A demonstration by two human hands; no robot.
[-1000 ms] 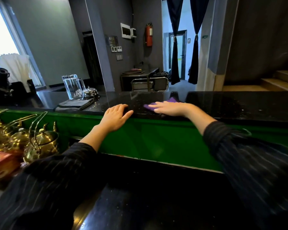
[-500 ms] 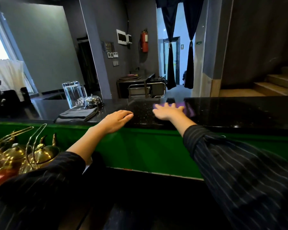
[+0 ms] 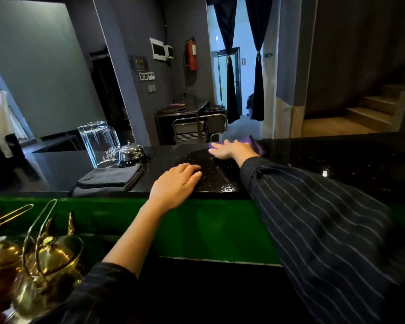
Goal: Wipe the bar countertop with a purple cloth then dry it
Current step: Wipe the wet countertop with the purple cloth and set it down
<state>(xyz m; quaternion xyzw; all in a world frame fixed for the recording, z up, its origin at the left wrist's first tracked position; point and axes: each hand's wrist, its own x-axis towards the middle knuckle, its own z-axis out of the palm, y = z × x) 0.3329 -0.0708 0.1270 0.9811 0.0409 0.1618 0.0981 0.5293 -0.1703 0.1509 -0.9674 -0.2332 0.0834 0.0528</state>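
Note:
The black speckled bar countertop (image 3: pixel 337 164) runs across the middle of the head view, above a green front panel. My right hand (image 3: pixel 232 149) lies flat on the purple cloth (image 3: pixel 255 143) near the counter's far edge, fingers spread and pointing left; most of the cloth is hidden under the hand. A wet, glistening streak shows on the counter between my hands. My left hand (image 3: pixel 175 185) rests palm down on the counter's near edge, holding nothing, fingers together.
A folded dark grey cloth (image 3: pixel 110 178) lies left of my left hand. Behind it stand a clear glass pitcher (image 3: pixel 98 143) and a metal service bell (image 3: pixel 131 152). Brass teapots (image 3: pixel 45 260) sit below at the lower left.
My right hand has pushed the purple cloth away from me, from the counter's near part toward its far edge. My left hand stays on the near edge. The view has shifted closer.

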